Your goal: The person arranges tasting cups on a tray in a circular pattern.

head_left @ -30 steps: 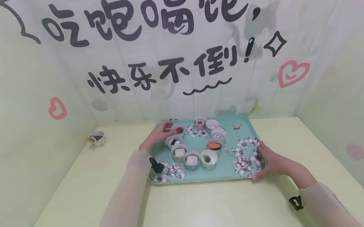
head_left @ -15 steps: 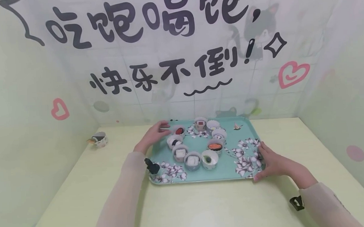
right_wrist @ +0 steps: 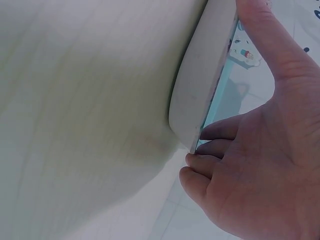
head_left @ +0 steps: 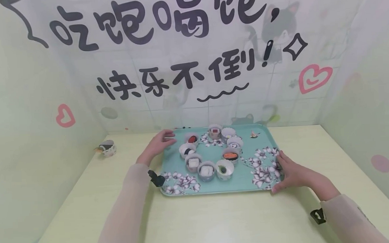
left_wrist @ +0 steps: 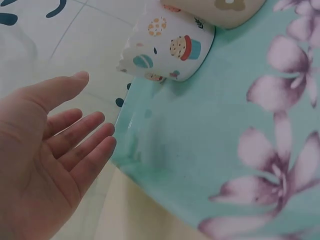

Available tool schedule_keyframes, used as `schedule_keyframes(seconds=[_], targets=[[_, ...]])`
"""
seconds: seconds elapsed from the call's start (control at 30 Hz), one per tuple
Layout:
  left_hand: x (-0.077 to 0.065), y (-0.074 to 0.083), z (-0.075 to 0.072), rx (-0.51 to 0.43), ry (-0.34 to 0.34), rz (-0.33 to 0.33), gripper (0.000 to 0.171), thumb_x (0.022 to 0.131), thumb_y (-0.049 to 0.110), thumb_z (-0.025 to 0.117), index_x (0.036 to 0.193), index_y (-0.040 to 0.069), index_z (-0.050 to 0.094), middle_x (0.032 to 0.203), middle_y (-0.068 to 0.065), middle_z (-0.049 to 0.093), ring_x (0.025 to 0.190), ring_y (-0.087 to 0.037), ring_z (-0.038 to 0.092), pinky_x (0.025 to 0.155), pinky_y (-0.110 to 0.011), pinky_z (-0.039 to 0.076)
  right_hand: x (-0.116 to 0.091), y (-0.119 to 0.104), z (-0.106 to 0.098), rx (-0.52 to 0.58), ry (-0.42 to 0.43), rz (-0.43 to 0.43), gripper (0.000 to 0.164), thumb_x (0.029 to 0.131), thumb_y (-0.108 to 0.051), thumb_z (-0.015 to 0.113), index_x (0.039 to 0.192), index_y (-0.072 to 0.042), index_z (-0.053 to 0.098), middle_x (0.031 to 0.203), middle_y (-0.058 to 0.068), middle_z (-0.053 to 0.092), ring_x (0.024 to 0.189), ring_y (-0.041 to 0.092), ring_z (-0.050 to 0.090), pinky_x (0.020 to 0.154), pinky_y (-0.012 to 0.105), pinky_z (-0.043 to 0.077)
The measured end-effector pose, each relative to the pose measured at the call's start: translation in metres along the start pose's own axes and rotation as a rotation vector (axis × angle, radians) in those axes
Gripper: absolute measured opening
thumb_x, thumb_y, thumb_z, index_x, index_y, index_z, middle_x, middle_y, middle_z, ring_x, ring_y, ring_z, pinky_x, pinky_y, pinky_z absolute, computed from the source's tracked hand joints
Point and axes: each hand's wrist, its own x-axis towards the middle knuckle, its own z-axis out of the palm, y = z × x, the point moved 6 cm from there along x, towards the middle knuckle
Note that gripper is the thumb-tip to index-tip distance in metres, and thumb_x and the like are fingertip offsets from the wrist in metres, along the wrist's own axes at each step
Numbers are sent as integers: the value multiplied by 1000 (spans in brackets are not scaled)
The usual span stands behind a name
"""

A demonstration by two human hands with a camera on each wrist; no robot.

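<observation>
A teal tray [head_left: 178, 132] printed with flowers lies on the table, bearing a ring of several small paper cups with sushi-like pieces inside. My left hand [head_left: 158, 144], fingers loosely spread and holding nothing, is by the tray's back left corner. Nearest to it is the cup with a red-topped piece [head_left: 192, 139]; in the left wrist view a gap separates the fingers from a printed paper cup [left_wrist: 167, 47]. My right hand [head_left: 294, 173] grips the tray's front right corner, thumb at the front rim and fingers at the right side. In the right wrist view those fingers [right_wrist: 220, 132] bend at the rim.
Another paper cup [head_left: 108, 148] with a dark-topped piece and an orange tail stands at the table's far left. A printed wall covering [head_left: 188, 114] rises behind the tray, and side panels flank the table [head_left: 198, 221].
My left hand has drawn back leftward from beside the red-topped cup, which stays on the tray. My right hand has kept its hold on the corner.
</observation>
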Motion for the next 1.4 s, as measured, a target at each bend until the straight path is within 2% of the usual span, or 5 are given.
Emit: schedule_keyframes(seconds=[0.2, 0.67, 0.93, 1.23, 1.4], targets=[[-5, -9, -13, 8, 45, 1, 57, 101, 22, 58, 148, -1, 36, 149, -23, 47, 136, -42, 49, 113, -52, 43, 1, 0, 0, 9, -1, -4, 136, 64, -45, 91, 147, 24, 8, 154, 47, -4, 142, 64, 6, 115, 71, 18], [-35, -37, -62, -21, 310, 5, 56, 100, 23, 60, 147, 0, 38, 150, -22, 47, 138, -42, 46, 115, -53, 41, 0, 1, 0, 2, 2, -7, 135, 65, -44, 91, 146, 25, 8, 153, 48, -3, 141, 64, 6, 114, 72, 18], [-68, -43, -102, -66, 551, -17, 54, 101, 28, 59, 144, 1, 42, 150, -19, 47, 141, -37, 44, 118, -49, 38, -1, -1, -1, 6, 5, -9, 135, 65, -44, 91, 146, 25, 8, 153, 48, -3, 141, 65, 6, 114, 72, 18], [-112, -54, -144, -105, 883, -91, 47, 100, 32, 58, 142, 13, 49, 151, -7, 49, 143, -21, 44, 120, -33, 37, 0, 0, 1, 10, 4, -6, 136, 65, -45, 91, 146, 25, 8, 154, 47, -3, 141, 64, 6, 114, 72, 18], [-122, -61, -156, -57, 952, -126, 51, 98, 29, 62, 144, 11, 47, 152, -8, 46, 144, -23, 40, 121, -34, 33, 1, 1, 1, -4, 12, -8, 136, 64, -45, 91, 146, 25, 8, 154, 47, -3, 141, 64, 6, 114, 71, 18]])
